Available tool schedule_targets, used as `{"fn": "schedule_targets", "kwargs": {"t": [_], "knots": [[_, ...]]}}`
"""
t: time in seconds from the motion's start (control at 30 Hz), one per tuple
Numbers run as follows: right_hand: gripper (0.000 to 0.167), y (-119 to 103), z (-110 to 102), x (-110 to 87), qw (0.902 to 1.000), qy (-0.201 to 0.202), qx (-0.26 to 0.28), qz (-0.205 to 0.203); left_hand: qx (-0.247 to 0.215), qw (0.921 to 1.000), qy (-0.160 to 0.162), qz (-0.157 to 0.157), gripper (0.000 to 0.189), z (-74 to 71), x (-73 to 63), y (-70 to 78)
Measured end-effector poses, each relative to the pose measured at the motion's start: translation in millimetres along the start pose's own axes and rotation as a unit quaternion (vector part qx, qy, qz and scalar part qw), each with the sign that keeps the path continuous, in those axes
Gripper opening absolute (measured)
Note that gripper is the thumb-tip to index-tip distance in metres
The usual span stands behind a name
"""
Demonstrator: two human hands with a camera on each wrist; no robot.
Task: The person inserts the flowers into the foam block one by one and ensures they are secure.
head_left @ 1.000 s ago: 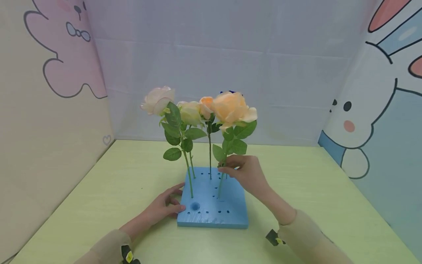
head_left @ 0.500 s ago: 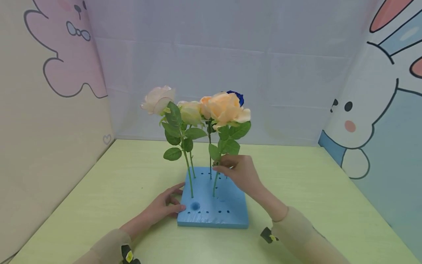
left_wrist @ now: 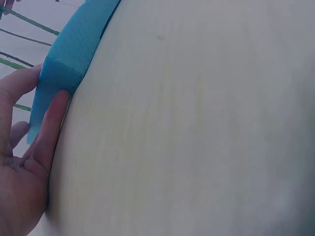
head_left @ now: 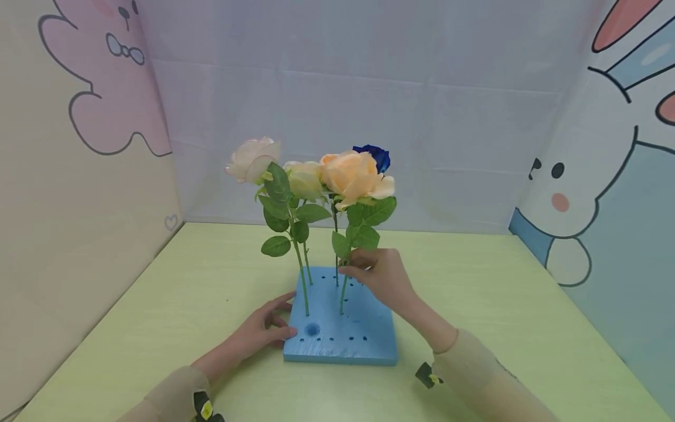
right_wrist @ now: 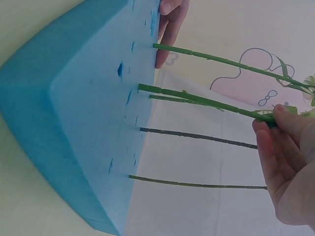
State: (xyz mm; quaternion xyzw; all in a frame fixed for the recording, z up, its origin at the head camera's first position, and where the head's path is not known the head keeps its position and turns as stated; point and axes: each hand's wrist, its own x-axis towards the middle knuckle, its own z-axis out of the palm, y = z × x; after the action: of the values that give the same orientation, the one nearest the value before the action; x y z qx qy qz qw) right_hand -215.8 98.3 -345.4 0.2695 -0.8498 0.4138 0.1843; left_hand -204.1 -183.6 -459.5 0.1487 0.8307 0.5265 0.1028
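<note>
My right hand (head_left: 382,278) pinches the green stem of a peach artificial rose (head_left: 354,179) between thumb and fingers, just below its leaves. In the right wrist view, the lower tip of that stem (right_wrist: 197,102) is right at the top face of a blue foam block (right_wrist: 93,98) dotted with holes. My left hand (head_left: 258,329) rests against the block's left side, thumb at the edge and fingers loosely spread. A pale pink rose (head_left: 253,161), a cream-green rose (head_left: 304,179) and a dark blue rose (head_left: 377,157) stand behind. A smaller orange rose is mostly hidden by the peach bloom.
The block lies on a pale yellow-green table (head_left: 211,275). One large round hole (head_left: 312,330) shows near its front left, above a row of small holes. A plain cloth wall (head_left: 316,88) stands behind, with cartoon-printed side walls.
My right hand has carried the peach rose a little to the left, its bloom now covering the orange one and exposing the blue one. My left hand has stayed at the block.
</note>
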Motion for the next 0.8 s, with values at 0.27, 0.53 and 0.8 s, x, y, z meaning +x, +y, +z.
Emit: {"fn": "schedule_targets", "kwargs": {"t": [0.27,0.53,0.8], "knots": [[0.007,2.4,-1.0,2.2,0.9999,0.004,-0.003,-0.012,0.002,1.0000,0.002,-0.006,0.083,-0.9,0.7,0.5],[0.009,1.5,-3.0,4.3,0.9999,0.002,-0.006,-0.010,0.002,1.0000,0.002,-0.009,0.083,-0.8,0.5,0.7],[0.009,1.2,-5.3,3.9,0.9998,-0.009,-0.010,-0.014,-0.001,1.0000,-0.004,0.003,0.082,-1.3,0.0,-1.5]]}}
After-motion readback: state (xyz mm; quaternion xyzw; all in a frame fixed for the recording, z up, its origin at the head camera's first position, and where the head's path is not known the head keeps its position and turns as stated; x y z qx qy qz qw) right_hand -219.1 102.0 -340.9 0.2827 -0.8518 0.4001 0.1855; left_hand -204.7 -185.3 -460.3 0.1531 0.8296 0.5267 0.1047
